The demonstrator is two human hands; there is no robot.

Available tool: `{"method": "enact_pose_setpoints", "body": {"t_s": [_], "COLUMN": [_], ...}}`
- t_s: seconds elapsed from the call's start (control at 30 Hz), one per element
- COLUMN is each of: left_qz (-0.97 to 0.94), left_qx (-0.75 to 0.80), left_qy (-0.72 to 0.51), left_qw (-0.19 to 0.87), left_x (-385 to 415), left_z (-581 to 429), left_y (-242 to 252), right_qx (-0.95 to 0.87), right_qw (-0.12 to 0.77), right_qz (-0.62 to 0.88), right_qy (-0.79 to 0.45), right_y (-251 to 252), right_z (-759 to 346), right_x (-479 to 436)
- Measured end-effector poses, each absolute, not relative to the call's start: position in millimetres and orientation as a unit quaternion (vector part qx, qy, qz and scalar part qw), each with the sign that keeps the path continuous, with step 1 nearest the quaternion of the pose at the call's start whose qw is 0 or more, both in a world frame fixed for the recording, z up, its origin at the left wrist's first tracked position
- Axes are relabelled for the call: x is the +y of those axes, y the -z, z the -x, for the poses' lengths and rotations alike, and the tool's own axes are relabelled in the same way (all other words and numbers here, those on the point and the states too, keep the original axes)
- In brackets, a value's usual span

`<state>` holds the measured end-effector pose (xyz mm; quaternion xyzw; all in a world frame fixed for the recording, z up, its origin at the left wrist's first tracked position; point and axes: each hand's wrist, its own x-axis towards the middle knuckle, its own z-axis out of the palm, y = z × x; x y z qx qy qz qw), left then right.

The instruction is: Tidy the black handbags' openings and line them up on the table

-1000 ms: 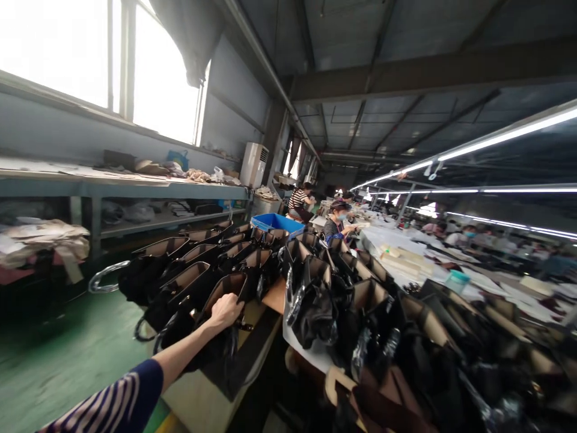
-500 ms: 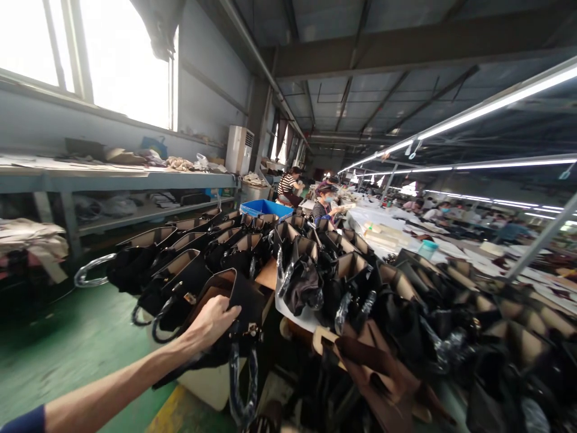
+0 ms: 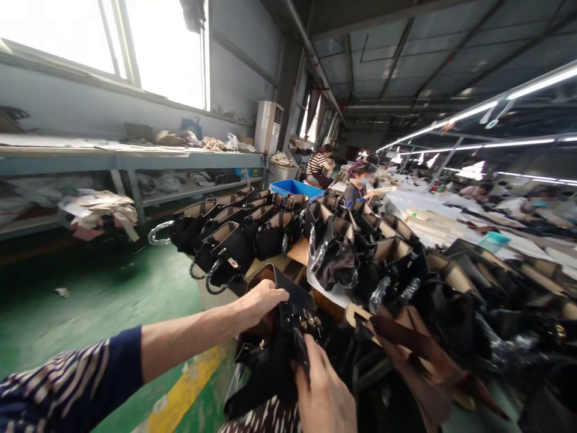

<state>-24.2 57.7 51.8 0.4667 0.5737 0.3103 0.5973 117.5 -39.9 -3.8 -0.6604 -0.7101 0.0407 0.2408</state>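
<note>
A black handbag (image 3: 297,300) with a gold-coloured clasp is close in front of me, over my patterned lap. My left hand (image 3: 264,304) is closed on its upper edge, thumb along the rim and the other fingers inside the opening. Lower down, my right hand (image 3: 325,385) is closed around a dark part at the bag's front, which looks like its handle. The fingers cover much of that part. Other black handbags (image 3: 229,252) with tan linings stand close together just beyond it.
More handbags (image 3: 392,264), some with plastic-wrapped handles, crowd the right. Brown pieces (image 3: 412,355) lie nearby. A blue bin (image 3: 295,190) stands behind the bags. Co-workers (image 3: 318,165) sit farther back. A long workbench (image 3: 189,167) runs beneath the window at left.
My left hand has brought the handbag off the pile, nearer to me. My right hand has come into view and taken hold of its front. The view has turned left.
</note>
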Motion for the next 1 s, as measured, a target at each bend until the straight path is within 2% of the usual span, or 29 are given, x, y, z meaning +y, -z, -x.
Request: {"method": "enact_pose_setpoints", "body": {"t_s": [0.1, 0.23, 0.3, 0.43, 0.57, 0.73, 0.83, 0.93, 1.0], "left_qz": [-0.415, -0.396, -0.441, -0.608, -0.729, -0.682, -0.679, -0.735, -0.753], "left_qx": [0.53, 0.441, 0.42, 0.412, 0.413, 0.359, 0.368, 0.391, 0.384], "left_qy": [-0.303, -0.283, -0.264, -0.146, -0.045, 0.008, -0.015, -0.011, 0.023], "left_qw": [0.675, 0.754, 0.748, 0.662, 0.545, 0.637, 0.635, 0.554, 0.535], "left_x": [50, 41, 35, 19, 9, 10, 11, 12, 14], "left_z": [17, 17, 19, 24, 29, 27, 23, 22, 25], "left_y": [-50, -58, -61, -55, -42, -26, -14, -3, 2], "right_qx": [-0.677, -0.58, -0.529, -0.492, -0.466, -0.443, -0.497, -0.55, -0.552], "right_qw": [0.248, 0.292, 0.301, 0.293, 0.304, 0.289, 0.3, 0.292, 0.262], "right_qz": [0.682, 0.667, 0.65, 0.62, 0.631, 0.651, 0.68, 0.715, 0.736], "right_qy": [-0.122, -0.365, -0.456, -0.537, -0.541, -0.544, -0.448, -0.317, -0.29], "right_y": [-2, -12, -14, -7, 5, 21, 36, 56, 69], "right_z": [-131, -158, -170, -186, -196, -199, -192, -187, -190], "right_x": [-46, -45, -48, -62, -73, -79, -87, -95, -97]}}
